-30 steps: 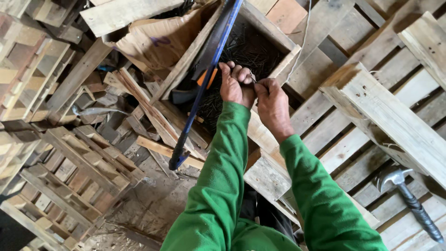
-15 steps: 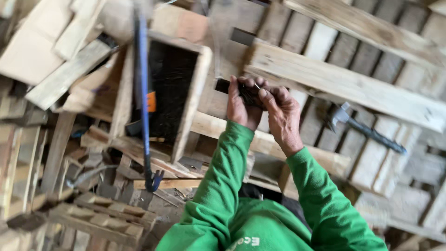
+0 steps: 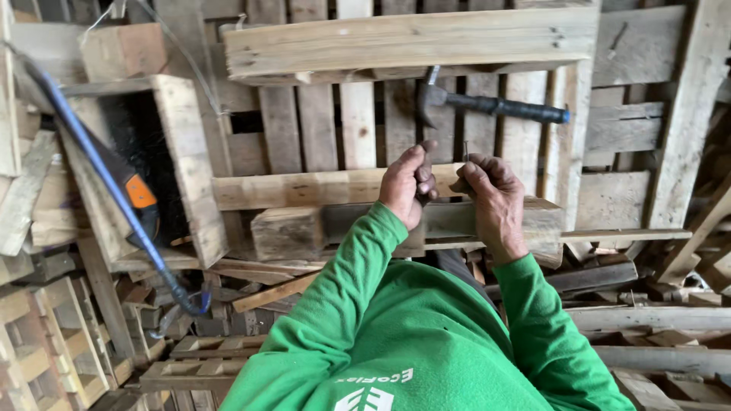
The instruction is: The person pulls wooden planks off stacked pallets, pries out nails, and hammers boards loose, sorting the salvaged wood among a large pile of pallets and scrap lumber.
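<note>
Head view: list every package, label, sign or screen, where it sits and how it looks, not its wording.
Printed mark: white emblem and lettering on the green sweatshirt, bottom centre, seen upside down.
Orange patch: small block on the black tool part beside the blue bar, left.
No packages, signs or screens.

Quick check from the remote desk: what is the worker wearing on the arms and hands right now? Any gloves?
No gloves: both the left hand and the right hand are bare. Both arms are covered to the wrist by the long sleeves of a bright green sweatshirt, with ribbed cuffs. White printed markings show on the sweatshirt at the bottom of the view. No watch or rings are visible.
</note>
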